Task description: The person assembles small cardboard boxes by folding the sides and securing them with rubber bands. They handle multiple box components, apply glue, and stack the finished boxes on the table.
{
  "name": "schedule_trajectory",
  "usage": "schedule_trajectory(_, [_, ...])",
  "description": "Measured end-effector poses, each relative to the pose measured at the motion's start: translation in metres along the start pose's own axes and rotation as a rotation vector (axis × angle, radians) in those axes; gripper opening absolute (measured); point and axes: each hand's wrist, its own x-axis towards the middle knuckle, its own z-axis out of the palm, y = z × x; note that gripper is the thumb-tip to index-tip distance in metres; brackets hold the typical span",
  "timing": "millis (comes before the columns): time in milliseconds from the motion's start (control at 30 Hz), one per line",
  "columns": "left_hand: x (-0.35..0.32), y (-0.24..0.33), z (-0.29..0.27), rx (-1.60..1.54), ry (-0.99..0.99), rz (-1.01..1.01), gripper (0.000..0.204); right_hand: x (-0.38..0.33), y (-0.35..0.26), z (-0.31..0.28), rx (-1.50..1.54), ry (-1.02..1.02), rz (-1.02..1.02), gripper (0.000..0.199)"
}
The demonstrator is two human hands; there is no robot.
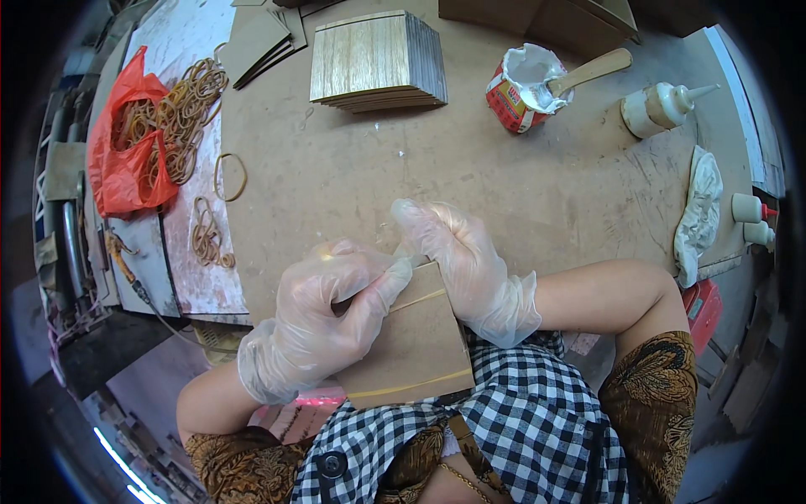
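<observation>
A flat brown wooden box or block of boards (411,349) rests tilted against my lap at the table's near edge. One yellow rubber band (409,385) runs across its near end, and a second rubber band (417,301) crosses it close to the far end. My left hand (323,307), in a translucent glove, is closed on the far left corner of the box. My right hand (470,265), gloved alike, is closed at the far right corner, its fingertips meeting the left ones. Whatever the right fingers pinch is hidden.
Ahead stands a stack of thin wooden panels (369,63). To its right are a tub of white paste (512,97) with a wooden stick and a glue bottle (659,109). A crumpled cloth (698,218) lies far right. Rubber bands (180,109) spill from a red bag (126,181) at left.
</observation>
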Motion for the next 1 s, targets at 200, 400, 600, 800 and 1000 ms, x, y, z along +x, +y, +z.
schedule_trajectory(200, [-0.006,-0.001,0.002,-0.013,0.027,0.015,0.009,-0.005,-0.016,-0.001,0.087,-0.068,0.168,0.041])
schedule_trajectory(400, [0.010,0.020,-0.012,0.480,-0.039,0.278,0.009,-0.003,-0.006,-0.012,0.088,-0.102,0.089,0.046])
schedule_trajectory(600, [0.009,0.030,-0.011,0.385,-0.105,-0.044,0.012,-0.012,-0.004,-0.022,0.039,-0.073,-0.090,0.045])
schedule_trajectory(800, [0.018,0.014,0.012,0.196,-0.075,-0.274,0.021,-0.010,0.022,-0.011,-0.023,-0.025,-0.212,0.038])
schedule_trajectory(1000, [0.019,0.016,0.021,0.543,-0.059,-0.195,0.011,-0.017,0.018,-0.004,-0.266,0.139,-0.333,0.032])
